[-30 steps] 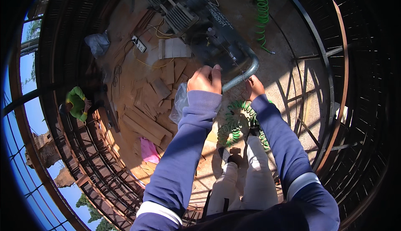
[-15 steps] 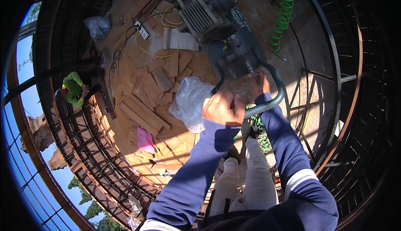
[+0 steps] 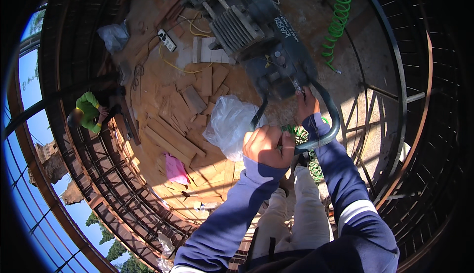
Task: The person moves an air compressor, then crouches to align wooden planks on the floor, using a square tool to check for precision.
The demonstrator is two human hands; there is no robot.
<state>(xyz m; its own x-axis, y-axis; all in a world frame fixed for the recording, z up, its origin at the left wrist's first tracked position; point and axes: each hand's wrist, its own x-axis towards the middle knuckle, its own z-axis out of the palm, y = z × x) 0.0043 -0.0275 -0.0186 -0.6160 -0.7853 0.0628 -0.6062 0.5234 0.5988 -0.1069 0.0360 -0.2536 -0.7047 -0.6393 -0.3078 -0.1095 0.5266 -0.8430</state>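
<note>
A dark air compressor (image 3: pixel 284 41) with a finned motor-pump head (image 3: pixel 232 23) stands in front of me. Its bent tube handle (image 3: pixel 333 125) reaches toward my body. My left hand (image 3: pixel 269 145) is closed round the near left part of that handle. Inside the loop, my right hand (image 3: pixel 308 103) has its fingers closed at a small metal hose fitting (image 3: pixel 296 84) at the near end of the tank; the fingertips are partly hidden. My right forearm passes beneath the handle bar. Below the handle, a green coiled hose (image 3: pixel 315 167) lies near my legs.
Wood offcuts (image 3: pixel 173 134) and a clear plastic bag (image 3: pixel 229 127) lie left of the compressor. A power strip (image 3: pixel 167 40) with cables sits farther off. Another green coiled hose (image 3: pixel 338 23) hangs at the right. A person in green (image 3: pixel 89 110) is at the far left, by the railings.
The handle and my left hand have come lower, toward my body. My right hand stays at the fitting. More of the green coiled hose shows under the handle.
</note>
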